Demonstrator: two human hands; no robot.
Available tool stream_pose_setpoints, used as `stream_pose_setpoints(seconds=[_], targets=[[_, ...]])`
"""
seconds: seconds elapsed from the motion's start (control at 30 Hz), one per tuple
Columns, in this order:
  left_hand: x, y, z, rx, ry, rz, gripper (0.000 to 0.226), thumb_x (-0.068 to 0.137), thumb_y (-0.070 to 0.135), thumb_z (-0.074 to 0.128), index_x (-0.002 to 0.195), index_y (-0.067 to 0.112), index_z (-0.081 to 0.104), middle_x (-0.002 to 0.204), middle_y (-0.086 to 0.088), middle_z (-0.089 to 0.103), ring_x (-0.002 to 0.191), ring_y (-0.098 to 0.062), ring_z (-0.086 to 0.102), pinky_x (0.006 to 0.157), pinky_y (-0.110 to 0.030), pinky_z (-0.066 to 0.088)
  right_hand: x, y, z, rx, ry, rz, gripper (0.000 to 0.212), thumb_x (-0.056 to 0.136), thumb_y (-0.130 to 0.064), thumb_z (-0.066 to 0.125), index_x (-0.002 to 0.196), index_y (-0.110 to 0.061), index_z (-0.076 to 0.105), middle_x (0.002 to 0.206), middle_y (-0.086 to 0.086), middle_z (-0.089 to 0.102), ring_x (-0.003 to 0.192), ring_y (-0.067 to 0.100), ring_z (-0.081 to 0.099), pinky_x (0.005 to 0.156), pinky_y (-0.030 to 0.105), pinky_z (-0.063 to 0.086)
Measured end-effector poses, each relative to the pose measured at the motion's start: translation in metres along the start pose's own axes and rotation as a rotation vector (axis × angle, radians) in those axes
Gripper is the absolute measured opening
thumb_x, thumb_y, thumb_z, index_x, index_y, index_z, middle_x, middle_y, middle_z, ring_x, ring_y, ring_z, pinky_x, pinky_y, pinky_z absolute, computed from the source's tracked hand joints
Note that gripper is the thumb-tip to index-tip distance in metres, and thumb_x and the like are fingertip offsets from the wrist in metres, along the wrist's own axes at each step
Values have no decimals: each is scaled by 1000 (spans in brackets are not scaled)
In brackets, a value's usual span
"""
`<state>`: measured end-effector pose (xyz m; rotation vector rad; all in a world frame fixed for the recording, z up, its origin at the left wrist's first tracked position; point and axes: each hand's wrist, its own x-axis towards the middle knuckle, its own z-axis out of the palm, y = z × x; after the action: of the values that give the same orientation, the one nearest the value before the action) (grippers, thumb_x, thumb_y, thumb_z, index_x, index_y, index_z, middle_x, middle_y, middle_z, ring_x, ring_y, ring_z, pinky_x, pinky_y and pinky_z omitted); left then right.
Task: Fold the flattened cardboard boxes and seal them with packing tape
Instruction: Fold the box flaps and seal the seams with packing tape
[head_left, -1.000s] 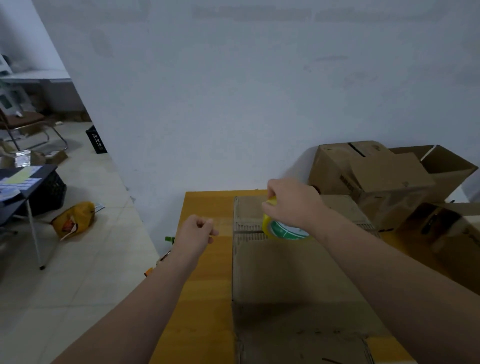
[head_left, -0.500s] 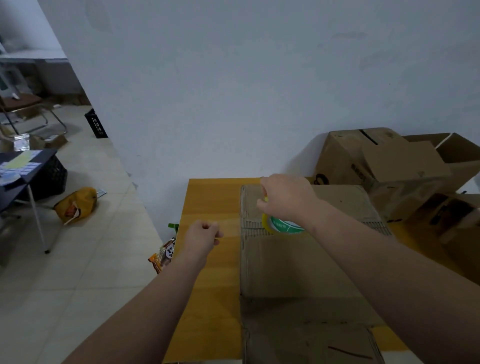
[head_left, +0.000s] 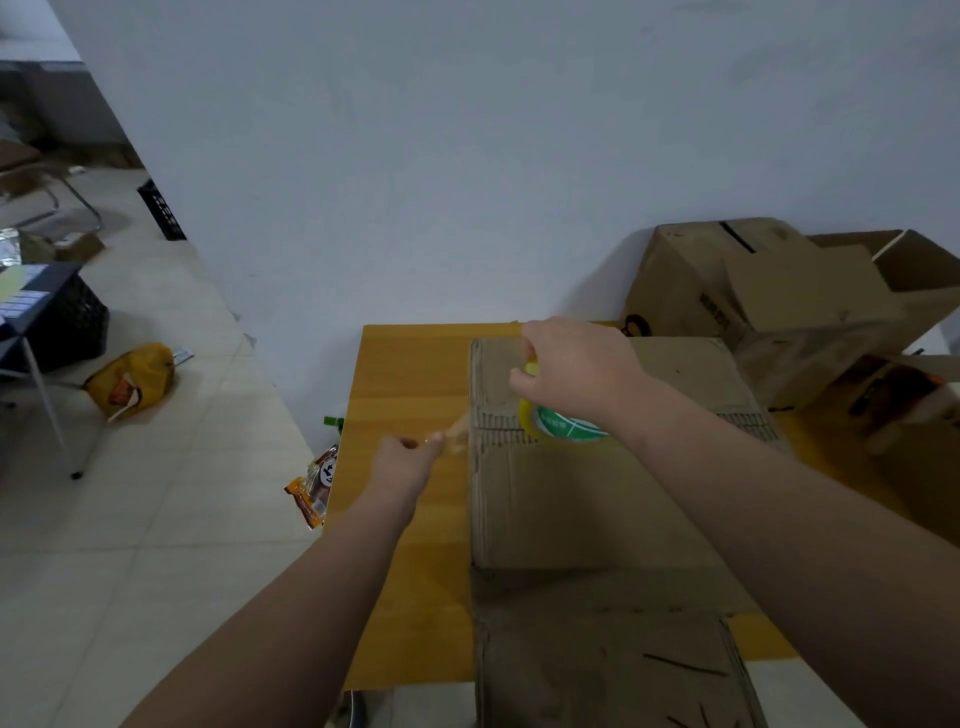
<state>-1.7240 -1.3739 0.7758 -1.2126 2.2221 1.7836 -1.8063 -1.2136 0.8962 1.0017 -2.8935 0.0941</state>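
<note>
The yellow wooden surface is carrying a flattened brown cardboard box, which is running from its centre toward 6 o'clock. Assembled brown cardboard boxes are piling up at 2 o'clock. My right hand is curling its fingers round the yellow roll of packing tape over the flattened box's far crease. My left hand, at 9 o'clock of the roll, is pinching the blurred clear tape strip stretching from it.
</note>
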Motion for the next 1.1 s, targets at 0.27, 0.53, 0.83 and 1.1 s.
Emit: stream_pose_setpoints(seconds=[0.27,0.53,0.83,1.1], targets=[[2,15,-21,242,206,78,62,85,38,70,134,11,43,139,-16,32,110,-32,47,89,-41,46,2,-1,0,-11,-6,-7,24,94,-43,46,94,-19,45,90,-1,53,78,18,50,59,31,33],[-29,32,-4,62,-126,335,57,92,39,59,138,11,43,123,-2,55,103,-16,57,86,-35,52,2,-3,0,-23,25,-15,28,95,-46,45,96,-18,49,91,-1,55,82,19,55,63,33,44],[-32,19,20,59,-461,346,53,93,35,59,138,33,32,123,9,56,100,-2,58,69,-15,52,-24,20,3,124,217,30,40,93,-60,41,101,-23,54,92,-8,56,79,13,52,58,29,35],[-13,27,11,243,-449,364,83,94,45,53,154,26,-1,143,14,32,119,-6,45,88,-20,45,-43,53,30,853,221,202,59,77,-64,64,114,-20,56,107,-4,57,98,14,54,78,30,45]])
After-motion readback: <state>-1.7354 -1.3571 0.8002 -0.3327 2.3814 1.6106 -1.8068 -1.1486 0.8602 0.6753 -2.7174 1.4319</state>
